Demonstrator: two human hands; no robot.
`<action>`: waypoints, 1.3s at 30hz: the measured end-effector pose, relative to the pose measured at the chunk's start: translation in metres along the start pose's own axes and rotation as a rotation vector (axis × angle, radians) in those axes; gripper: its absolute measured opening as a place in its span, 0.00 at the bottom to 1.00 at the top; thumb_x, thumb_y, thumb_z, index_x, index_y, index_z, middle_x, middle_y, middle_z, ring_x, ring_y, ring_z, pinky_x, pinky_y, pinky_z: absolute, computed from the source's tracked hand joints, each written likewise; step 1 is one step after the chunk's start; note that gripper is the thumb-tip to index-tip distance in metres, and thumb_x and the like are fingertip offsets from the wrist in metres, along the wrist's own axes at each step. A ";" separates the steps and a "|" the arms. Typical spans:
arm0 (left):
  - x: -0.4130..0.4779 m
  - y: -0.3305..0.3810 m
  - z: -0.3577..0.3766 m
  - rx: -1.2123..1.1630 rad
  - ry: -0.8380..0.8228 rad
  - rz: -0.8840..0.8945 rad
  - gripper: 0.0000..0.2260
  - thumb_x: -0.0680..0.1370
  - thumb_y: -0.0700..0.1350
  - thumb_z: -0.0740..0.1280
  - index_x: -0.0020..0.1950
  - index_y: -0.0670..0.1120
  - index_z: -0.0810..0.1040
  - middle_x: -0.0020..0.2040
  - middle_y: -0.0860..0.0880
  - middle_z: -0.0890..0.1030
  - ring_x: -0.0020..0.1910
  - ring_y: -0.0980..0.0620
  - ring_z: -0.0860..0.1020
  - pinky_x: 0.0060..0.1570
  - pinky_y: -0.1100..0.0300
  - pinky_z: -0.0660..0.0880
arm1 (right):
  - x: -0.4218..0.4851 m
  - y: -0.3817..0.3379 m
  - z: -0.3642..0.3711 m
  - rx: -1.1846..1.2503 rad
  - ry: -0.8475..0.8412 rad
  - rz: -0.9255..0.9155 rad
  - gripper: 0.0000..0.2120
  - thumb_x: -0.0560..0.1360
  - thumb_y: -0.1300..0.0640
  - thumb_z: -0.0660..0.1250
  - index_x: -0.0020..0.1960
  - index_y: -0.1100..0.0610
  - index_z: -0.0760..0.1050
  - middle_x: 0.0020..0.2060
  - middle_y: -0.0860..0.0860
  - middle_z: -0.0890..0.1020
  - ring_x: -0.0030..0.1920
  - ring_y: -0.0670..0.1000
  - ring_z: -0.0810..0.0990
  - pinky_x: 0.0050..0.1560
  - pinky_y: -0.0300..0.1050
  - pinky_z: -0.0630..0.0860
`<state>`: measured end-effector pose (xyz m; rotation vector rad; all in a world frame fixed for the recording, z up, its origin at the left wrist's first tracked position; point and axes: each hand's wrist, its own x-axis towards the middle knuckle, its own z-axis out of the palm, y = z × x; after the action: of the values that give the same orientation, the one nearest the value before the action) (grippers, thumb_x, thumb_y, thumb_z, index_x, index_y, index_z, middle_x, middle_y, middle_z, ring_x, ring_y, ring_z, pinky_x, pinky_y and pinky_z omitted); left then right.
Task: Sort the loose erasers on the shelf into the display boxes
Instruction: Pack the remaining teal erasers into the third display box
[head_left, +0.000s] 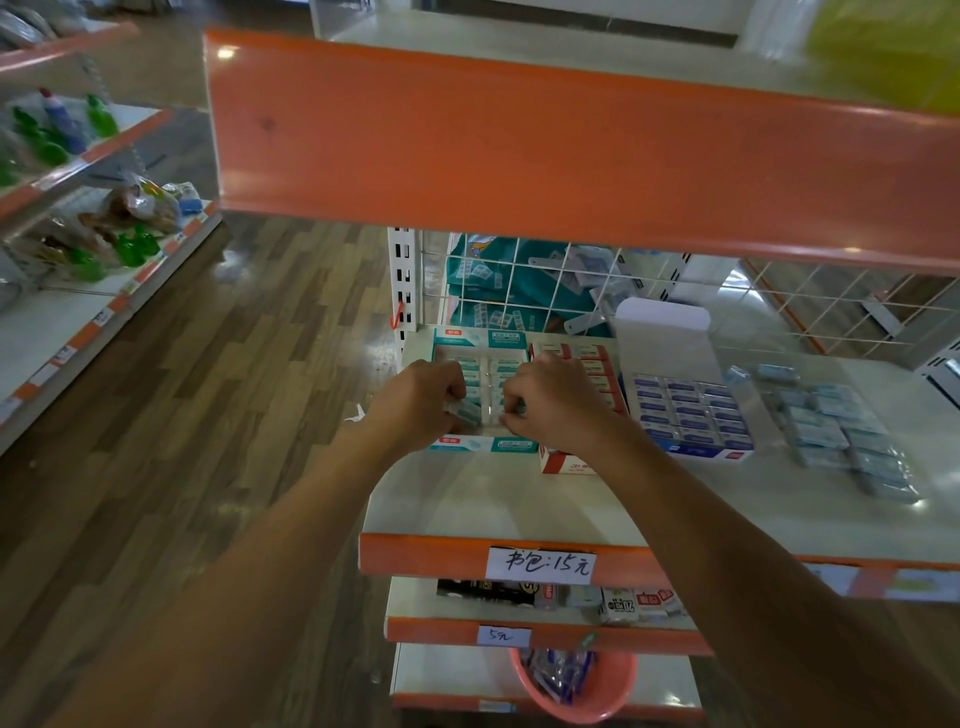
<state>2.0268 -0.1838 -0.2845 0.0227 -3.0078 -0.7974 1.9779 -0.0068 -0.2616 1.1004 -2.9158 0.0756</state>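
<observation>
A teal display box (485, 340) of wrapped erasers stands at the left end of the shelf (493, 499). My left hand (415, 400) is over its front left part and grips a wrapped teal eraser (464, 410). My right hand (556, 400) is over the front right part, its fingertips pinching another eraser (511, 418) at the box's near edge. A red display box (571, 462) stands just right of the teal one, partly hidden by my right wrist. A blue display box (691, 410) with its white lid up comes after it. Several loose pale-blue erasers (836, 431) lie on the shelf at the right.
An orange-edged upper shelf (519, 145) hangs low over the work area. A white wire grid (545, 280) backs the shelf. Lower shelves hold small goods and a pink basket (576, 686). Another shelving unit (78, 208) stands left across the wooden floor.
</observation>
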 end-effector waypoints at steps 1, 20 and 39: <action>0.001 0.000 0.000 0.007 0.001 0.006 0.12 0.70 0.44 0.76 0.47 0.47 0.74 0.54 0.47 0.80 0.49 0.47 0.80 0.43 0.58 0.81 | 0.000 0.000 0.000 -0.007 -0.001 0.001 0.10 0.74 0.46 0.69 0.49 0.51 0.81 0.50 0.48 0.81 0.51 0.52 0.73 0.54 0.50 0.69; 0.005 0.006 -0.011 0.204 -0.115 0.053 0.10 0.76 0.45 0.67 0.58 0.50 0.79 0.56 0.50 0.77 0.49 0.52 0.76 0.40 0.64 0.77 | 0.000 -0.002 0.000 0.023 -0.001 0.026 0.10 0.74 0.47 0.69 0.50 0.52 0.81 0.49 0.49 0.82 0.51 0.52 0.72 0.55 0.50 0.69; 0.008 0.035 -0.014 0.273 -0.063 0.052 0.13 0.76 0.50 0.68 0.59 0.49 0.78 0.58 0.51 0.78 0.53 0.50 0.77 0.49 0.58 0.76 | -0.010 0.005 -0.014 0.133 0.010 0.045 0.18 0.75 0.50 0.69 0.63 0.52 0.76 0.60 0.51 0.79 0.56 0.54 0.77 0.54 0.46 0.74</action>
<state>2.0195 -0.1606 -0.2544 -0.0748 -3.1374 -0.3851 1.9822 0.0049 -0.2484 1.0464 -2.9647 0.2782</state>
